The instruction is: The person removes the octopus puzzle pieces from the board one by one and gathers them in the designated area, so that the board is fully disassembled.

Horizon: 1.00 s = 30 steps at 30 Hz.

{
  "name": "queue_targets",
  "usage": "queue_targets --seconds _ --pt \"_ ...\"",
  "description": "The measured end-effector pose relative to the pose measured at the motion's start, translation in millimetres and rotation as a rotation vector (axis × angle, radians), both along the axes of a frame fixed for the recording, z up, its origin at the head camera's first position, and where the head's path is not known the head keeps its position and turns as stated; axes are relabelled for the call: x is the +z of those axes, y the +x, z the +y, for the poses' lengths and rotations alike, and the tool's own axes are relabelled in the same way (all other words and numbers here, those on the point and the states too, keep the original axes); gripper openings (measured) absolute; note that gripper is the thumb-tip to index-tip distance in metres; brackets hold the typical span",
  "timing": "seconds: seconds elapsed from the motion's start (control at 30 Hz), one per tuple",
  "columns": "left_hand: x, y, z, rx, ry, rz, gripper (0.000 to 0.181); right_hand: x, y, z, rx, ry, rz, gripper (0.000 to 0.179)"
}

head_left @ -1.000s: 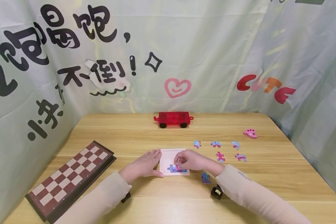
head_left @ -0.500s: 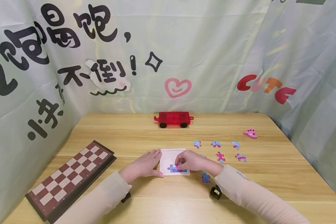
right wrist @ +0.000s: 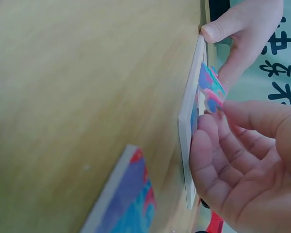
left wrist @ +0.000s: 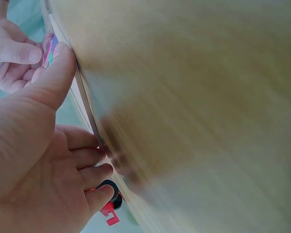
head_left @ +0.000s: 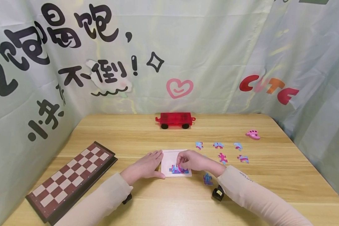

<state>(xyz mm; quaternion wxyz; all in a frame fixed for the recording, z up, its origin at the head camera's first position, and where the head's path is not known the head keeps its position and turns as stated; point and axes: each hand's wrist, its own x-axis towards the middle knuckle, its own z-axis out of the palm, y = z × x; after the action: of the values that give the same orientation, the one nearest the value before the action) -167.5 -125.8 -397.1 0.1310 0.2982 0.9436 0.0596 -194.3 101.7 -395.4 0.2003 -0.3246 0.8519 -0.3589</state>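
Note:
In the head view my left hand (head_left: 147, 164) lies along the left edge of a white puzzle tray (head_left: 168, 157), fingers extended and thumb at the near corner. My right hand (head_left: 194, 160) is over the tray's right side. Its thumb and fingers pinch a colourful jigsaw piece (right wrist: 212, 87), which the right wrist view shows tilted up off the tray floor. Blue and pink pieces (head_left: 175, 169) show low in the tray, partly covered by the fingers. In the left wrist view the thumb of my left hand (left wrist: 43, 141) touches the tray edge.
Several loose jigsaw pieces (head_left: 222, 158) lie right of the tray, and a blue-purple piece (head_left: 207, 179) lies near my right wrist. A red toy wagon (head_left: 175, 119) stands at the back. A checkered board (head_left: 73, 175) is at left, a pink toy (head_left: 252, 134) at far right.
My right hand has risen slightly, and the jigsaw piece in its fingers has tipped up from the tray. My left hand stays in place.

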Motion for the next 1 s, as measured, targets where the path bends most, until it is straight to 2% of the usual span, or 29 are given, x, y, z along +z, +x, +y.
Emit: queue_targets --seconds 0.43,0.8,1.0 --pt "-0.2 -0.2 0.7 0.009 -0.014 -0.007 0.091 -0.6 1.3 0.2 -0.049 -0.010 -0.035 0.008" --pt "-0.9 -0.9 0.1 0.017 -0.009 -0.015 0.090 10.7 -0.2 18.2 -0.093 -0.143 -0.160 0.005" --pt "0.0 0.5 0.8 0.023 -0.017 -0.018 0.089 11.4 0.5 23.9 -0.096 -0.146 -0.178 0.005"
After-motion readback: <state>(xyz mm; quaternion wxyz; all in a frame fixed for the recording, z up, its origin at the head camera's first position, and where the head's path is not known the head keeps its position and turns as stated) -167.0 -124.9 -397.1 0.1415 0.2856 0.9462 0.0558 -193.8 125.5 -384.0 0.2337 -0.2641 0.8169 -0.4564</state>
